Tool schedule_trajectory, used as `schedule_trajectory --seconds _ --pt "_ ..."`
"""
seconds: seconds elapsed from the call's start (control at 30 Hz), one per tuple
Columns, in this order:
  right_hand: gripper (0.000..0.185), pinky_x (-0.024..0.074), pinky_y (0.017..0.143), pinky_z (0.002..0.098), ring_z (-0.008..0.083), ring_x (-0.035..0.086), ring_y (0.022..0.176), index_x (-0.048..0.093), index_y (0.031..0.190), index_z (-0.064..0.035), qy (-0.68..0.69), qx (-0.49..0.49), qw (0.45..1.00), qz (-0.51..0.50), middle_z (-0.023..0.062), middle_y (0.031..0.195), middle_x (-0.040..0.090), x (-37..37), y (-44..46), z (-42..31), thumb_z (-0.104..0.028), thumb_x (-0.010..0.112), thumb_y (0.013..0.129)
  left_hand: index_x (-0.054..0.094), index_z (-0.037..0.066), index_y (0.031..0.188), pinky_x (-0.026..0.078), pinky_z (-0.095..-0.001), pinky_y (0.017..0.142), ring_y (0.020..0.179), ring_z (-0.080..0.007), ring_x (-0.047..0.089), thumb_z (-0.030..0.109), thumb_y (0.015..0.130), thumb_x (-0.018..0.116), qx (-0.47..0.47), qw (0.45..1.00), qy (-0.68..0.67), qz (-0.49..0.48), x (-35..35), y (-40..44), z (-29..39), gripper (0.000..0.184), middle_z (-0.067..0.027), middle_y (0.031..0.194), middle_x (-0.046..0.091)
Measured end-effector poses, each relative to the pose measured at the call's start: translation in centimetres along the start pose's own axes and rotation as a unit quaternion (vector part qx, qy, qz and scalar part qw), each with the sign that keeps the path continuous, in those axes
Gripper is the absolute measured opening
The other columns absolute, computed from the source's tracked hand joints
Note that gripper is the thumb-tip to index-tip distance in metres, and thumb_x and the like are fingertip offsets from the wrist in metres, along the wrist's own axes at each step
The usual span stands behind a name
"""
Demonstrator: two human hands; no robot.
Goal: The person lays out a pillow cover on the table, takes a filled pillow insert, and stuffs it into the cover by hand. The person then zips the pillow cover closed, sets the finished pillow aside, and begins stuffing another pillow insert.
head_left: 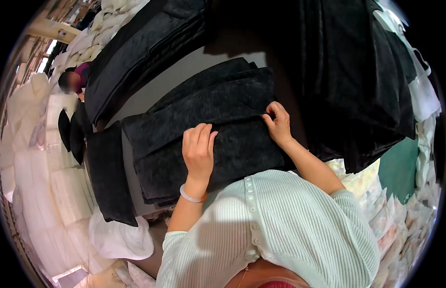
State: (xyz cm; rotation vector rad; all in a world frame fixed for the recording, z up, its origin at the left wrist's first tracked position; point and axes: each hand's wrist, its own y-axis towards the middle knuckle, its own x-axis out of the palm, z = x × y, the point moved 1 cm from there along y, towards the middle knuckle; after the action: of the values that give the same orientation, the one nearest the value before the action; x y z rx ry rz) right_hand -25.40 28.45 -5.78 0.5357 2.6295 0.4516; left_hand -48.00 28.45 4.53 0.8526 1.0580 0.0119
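Black velvety fabric (218, 101) lies folded in layers on a grey table surface in front of me, with a fold edge running across its middle. My left hand (198, 146), a pale bangle (192, 193) at its wrist, is closed at this edge with the fingers bent and close together. Further right along the same edge, my right hand (279, 124) pinches the fabric between thumb and fingers near the right end. The gripped cloth itself is mostly hidden by the fingertips.
A long stack of black fabric (146, 53) lies beyond, and a tall pile (352, 81) stands at the right. A black cushion-like piece (110, 175) hangs at the table's left edge. White wrapped bundles (69, 182) line the left. Another person (81, 77) is at the far left.
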Motion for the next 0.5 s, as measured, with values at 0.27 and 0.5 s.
schedule_trajectory --seconds 0.27,0.5 --pt "0.023 0.0409 0.061 0.0383 0.032 0.051 0.068 0.047 0.076 -0.0009 0.005 -0.001 1.0 0.022 0.0145 0.073 0.048 0.3 -0.2 0.2 -0.003 0.069 0.073 0.063 0.0 0.088 0.047 -0.0366 0.073 0.08 -0.0283 0.057 -0.001 0.082 0.065 -0.047 0.998 0.035 -0.008 0.4 0.8 0.6 0.006 -0.0112 0.087 0.06" --pt "0.022 0.0417 0.063 0.0388 0.0316 0.052 0.071 0.048 0.077 -0.0012 0.011 -0.019 0.999 0.037 0.0135 0.073 0.05 0.2 -0.1 -0.5 -0.004 0.07 0.073 0.06 0.0 0.091 0.048 -0.0397 0.074 0.083 -0.0333 0.06 0.0 0.086 0.06 -0.143 0.987 -0.008 -0.075 -0.3 1.7 2.0 0.005 -0.0149 0.087 0.059"
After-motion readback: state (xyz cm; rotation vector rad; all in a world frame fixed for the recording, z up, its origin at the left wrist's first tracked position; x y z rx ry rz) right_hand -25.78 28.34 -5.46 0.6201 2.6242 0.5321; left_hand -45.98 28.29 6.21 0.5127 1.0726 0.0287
